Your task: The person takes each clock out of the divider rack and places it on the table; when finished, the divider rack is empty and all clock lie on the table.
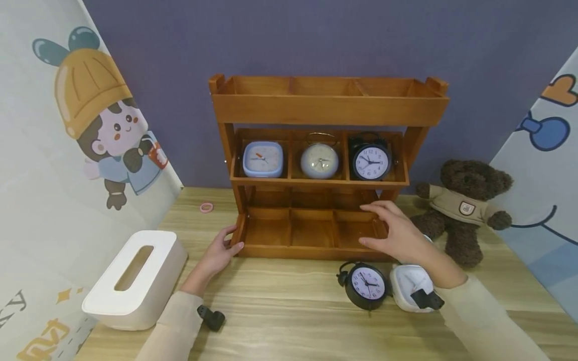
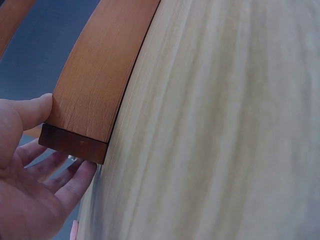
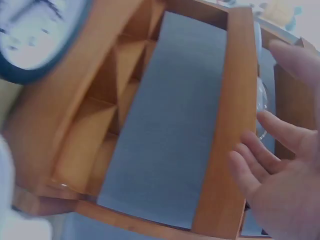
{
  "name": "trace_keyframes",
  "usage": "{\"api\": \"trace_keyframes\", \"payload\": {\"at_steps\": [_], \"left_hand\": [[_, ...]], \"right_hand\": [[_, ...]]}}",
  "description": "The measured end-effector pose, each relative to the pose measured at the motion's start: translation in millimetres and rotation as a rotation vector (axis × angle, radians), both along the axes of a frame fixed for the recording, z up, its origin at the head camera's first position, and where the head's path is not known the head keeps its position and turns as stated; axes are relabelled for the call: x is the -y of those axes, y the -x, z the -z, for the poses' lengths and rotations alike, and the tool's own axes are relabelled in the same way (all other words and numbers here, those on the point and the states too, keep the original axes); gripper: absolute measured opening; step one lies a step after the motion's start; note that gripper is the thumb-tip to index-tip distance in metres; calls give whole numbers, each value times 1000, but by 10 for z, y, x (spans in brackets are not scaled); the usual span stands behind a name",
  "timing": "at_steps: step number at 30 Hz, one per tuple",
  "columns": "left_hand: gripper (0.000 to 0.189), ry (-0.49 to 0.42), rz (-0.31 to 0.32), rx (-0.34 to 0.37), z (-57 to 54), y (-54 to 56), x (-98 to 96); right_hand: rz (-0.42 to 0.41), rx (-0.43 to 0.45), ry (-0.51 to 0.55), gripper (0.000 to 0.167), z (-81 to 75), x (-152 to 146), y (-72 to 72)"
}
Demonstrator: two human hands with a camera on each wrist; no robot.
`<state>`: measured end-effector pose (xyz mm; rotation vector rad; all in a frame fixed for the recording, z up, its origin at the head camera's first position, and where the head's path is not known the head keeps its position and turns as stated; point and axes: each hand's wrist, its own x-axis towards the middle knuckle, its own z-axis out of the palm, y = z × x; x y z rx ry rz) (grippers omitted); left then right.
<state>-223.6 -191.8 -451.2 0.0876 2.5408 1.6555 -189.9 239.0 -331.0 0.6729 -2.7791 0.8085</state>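
A brown wooden three-tier shelf (image 1: 331, 110) stands at the back of the table. My left hand (image 1: 219, 253) holds its lower left corner, the thumb at the front and the fingers round the end. My right hand (image 1: 399, 233) is in front of the shelf's right side, its fingers spread and holding nothing. The middle tier bears a blue square clock (image 1: 263, 159), a round grey clock (image 1: 319, 161) and a black alarm clock (image 1: 371, 161). Another black alarm clock (image 1: 368, 286) is on the table below my right hand, beside a white square clock (image 1: 408, 283) partly hidden by my right wrist.
A white tissue box (image 1: 135, 281) stands at the left. The brown teddy bear (image 1: 469, 205) sits right of the shelf. Near the shelf's left side lies a pink ring (image 1: 206, 207). Behind everything rises a dark blue wall (image 1: 329, 37).
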Motion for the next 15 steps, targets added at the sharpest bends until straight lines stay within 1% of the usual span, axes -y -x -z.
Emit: {"api": "trace_keyframes", "payload": {"at_steps": [4,8,15], "left_hand": [[62,5,0,0,11,1,1],[62,7,-5,-4,11,-7,-2],[61,17,-11,-7,4,-8,-6]], "right_hand": [[73,-76,88,67,-126,44,129],[131,-173,181,66,-190,83,283],[212,-268,252,70,-241,124,547]]}}
